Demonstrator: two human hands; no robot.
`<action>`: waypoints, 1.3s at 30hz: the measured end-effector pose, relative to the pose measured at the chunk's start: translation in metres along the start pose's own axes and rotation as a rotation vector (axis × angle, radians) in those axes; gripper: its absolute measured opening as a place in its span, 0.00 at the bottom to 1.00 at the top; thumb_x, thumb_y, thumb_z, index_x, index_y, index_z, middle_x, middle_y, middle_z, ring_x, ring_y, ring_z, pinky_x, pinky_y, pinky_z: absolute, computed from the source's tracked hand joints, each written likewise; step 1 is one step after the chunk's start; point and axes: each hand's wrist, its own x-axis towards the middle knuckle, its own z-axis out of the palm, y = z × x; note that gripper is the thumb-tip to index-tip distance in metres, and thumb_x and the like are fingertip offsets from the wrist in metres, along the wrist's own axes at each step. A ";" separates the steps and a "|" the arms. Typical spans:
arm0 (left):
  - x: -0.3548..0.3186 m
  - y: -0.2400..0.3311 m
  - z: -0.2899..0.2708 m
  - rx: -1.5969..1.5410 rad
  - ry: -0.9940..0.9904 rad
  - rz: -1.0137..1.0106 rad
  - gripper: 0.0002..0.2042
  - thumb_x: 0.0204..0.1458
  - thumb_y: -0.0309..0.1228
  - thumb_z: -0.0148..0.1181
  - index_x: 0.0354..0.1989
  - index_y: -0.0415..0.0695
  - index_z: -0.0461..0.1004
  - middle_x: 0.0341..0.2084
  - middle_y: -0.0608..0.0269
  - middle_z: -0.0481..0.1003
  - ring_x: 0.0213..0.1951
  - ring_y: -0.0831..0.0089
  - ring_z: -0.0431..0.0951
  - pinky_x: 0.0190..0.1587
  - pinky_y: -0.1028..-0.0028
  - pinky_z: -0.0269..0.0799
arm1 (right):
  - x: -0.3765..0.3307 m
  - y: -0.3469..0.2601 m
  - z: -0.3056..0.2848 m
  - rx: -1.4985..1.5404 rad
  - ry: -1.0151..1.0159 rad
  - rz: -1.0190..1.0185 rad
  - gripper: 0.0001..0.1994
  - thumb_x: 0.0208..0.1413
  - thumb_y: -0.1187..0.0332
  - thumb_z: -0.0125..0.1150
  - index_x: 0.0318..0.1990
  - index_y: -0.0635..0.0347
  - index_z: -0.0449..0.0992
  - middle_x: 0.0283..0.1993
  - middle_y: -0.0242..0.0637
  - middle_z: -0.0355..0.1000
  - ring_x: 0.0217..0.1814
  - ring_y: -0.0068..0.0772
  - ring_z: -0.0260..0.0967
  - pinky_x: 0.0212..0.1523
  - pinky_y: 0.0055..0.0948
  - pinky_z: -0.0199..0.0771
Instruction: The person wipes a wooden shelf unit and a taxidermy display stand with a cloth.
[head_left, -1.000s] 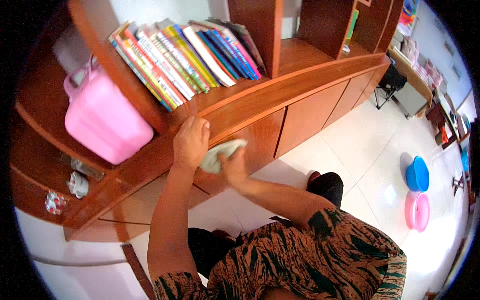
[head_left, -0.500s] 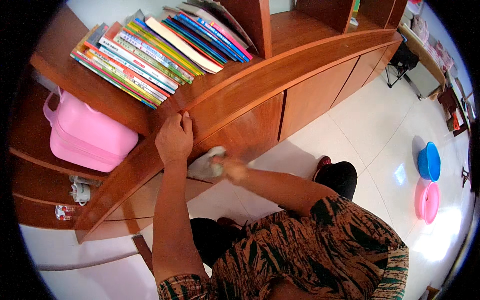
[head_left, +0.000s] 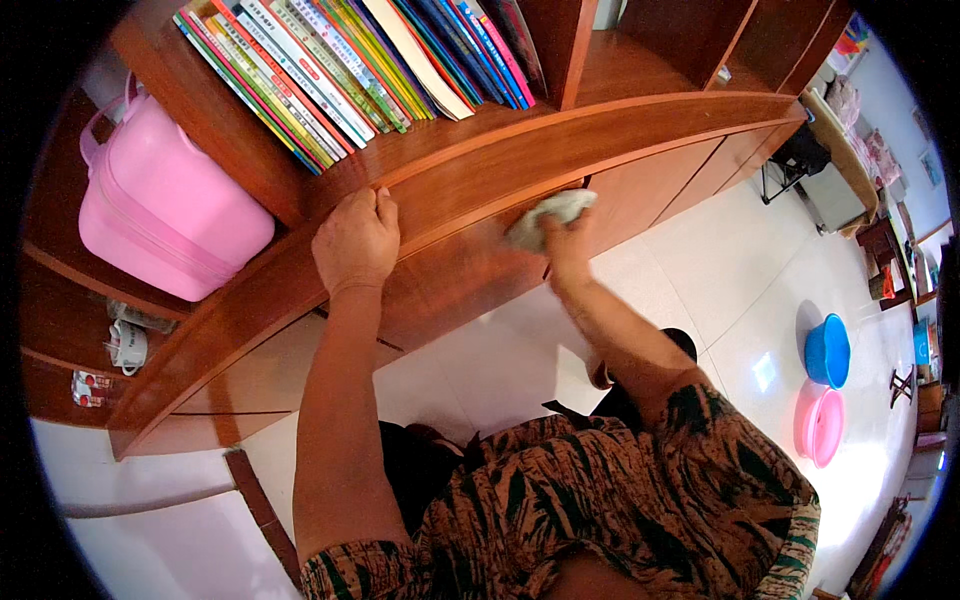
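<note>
My left hand (head_left: 355,242) rests on the ledge (head_left: 480,203) of a curved brown wooden cabinet, its fingers curled over the edge. In my right hand (head_left: 570,250) is a crumpled pale grey-green cloth (head_left: 540,220). The cloth lies against the top of a cabinet door (head_left: 470,285), just under the ledge and beside a dark gap between two doors. My right fingers are partly hidden by the cloth.
Leaning books (head_left: 330,75) line the shelf above my left hand. A pink case (head_left: 175,200) sits in the left compartment, above a white mug (head_left: 128,346). On the tiled floor to the right stand a blue basin (head_left: 828,350) and a pink basin (head_left: 822,428).
My right hand has moved the cloth up and to the right along the door, toward the ledge. My left hand keeps its place on the ledge. The view has shifted slightly.
</note>
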 end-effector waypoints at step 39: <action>0.000 -0.022 0.012 0.026 0.025 0.119 0.16 0.58 0.38 0.51 0.22 0.41 0.67 0.22 0.49 0.71 0.26 0.48 0.72 0.28 0.58 0.66 | 0.005 0.182 -0.022 -0.286 0.248 0.351 0.24 0.50 0.75 0.55 0.55 0.65 0.56 0.49 0.51 0.67 0.53 0.47 0.66 0.55 0.37 0.65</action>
